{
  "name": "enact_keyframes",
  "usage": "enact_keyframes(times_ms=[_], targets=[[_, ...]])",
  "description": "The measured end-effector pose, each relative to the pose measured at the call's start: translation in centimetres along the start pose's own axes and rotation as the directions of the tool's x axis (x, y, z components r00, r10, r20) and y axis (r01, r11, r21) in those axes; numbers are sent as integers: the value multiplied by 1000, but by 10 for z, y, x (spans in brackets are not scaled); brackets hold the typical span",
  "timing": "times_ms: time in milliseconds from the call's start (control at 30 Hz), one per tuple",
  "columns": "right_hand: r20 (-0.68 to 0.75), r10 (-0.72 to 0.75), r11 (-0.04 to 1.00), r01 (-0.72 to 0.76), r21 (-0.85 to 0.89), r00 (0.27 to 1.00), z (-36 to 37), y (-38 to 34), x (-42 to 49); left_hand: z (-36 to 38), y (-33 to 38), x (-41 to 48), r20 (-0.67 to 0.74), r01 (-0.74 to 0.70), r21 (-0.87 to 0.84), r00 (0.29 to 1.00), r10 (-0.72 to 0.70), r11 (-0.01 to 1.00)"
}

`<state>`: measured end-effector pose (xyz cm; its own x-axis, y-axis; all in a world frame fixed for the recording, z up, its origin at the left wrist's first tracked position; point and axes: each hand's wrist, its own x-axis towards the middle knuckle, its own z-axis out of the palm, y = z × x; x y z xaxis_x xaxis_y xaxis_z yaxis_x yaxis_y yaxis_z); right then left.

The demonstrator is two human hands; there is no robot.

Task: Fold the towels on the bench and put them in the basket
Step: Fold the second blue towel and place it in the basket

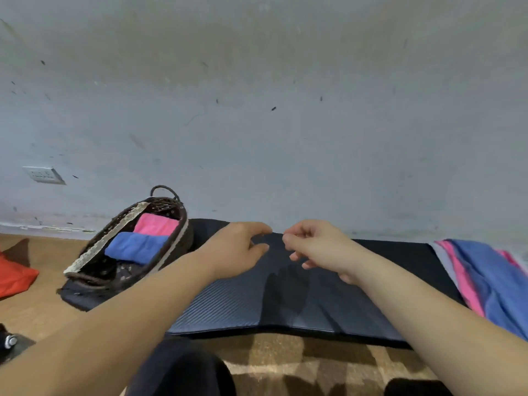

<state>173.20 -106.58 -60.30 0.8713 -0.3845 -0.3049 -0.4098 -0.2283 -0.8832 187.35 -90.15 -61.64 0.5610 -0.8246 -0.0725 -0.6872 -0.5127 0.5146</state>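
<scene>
A dark woven basket (174, 224) with a lace trim stands on the left end of the black padded bench (228, 304). Inside it lie a folded pink towel (155, 224) and a folded blue towel (134, 247). At the bench's right end lies a loose pile of towels (491, 278) in blue, pink and grey. My left hand (237, 250) and my right hand (317, 247) hover close together over the middle of the bench near its far edge. Their fingers are loosely curled, and I see nothing held in either.
A grey wall (257, 110) rises right behind the bench, with a socket (43, 175) low on the left. A red cloth (14, 278) lies on the wooden floor to the left. A patterned rug (300, 364) and my dark-clad knees are below the bench.
</scene>
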Motion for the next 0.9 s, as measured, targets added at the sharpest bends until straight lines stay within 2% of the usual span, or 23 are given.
enact_keyframes(times_ms=[200, 333, 467, 567, 700, 800, 900], targets=[[2, 81, 961, -77, -267, 997, -96, 65, -39, 84, 97, 24, 26, -62, -196, 997, 68, 979], [-210, 114, 953, -166, -252, 971, -153, 124, -53, 140, 148, 32, 119, -99, -269, 984, 135, 958], [-460, 195, 900, -345, -268, 866, -199, 194, -62, 175, 179, 45, 180, -109, -264, 971, 160, 958], [-588, 247, 864, -450, -226, 770, -226, 231, -66, 190, 189, 55, 193, -103, -267, 968, 158, 958], [-658, 306, 831, -530, -168, 688, -237, 268, -69, 204, 196, 61, 193, -98, -261, 969, 152, 960], [-717, 293, 848, -519, -111, 632, -233, 279, -68, 209, 198, 60, 194, -98, -257, 969, 151, 961], [-743, 285, 857, -508, -86, 606, -236, 280, -66, 210, 194, 57, 193, -103, -237, 970, 151, 966]])
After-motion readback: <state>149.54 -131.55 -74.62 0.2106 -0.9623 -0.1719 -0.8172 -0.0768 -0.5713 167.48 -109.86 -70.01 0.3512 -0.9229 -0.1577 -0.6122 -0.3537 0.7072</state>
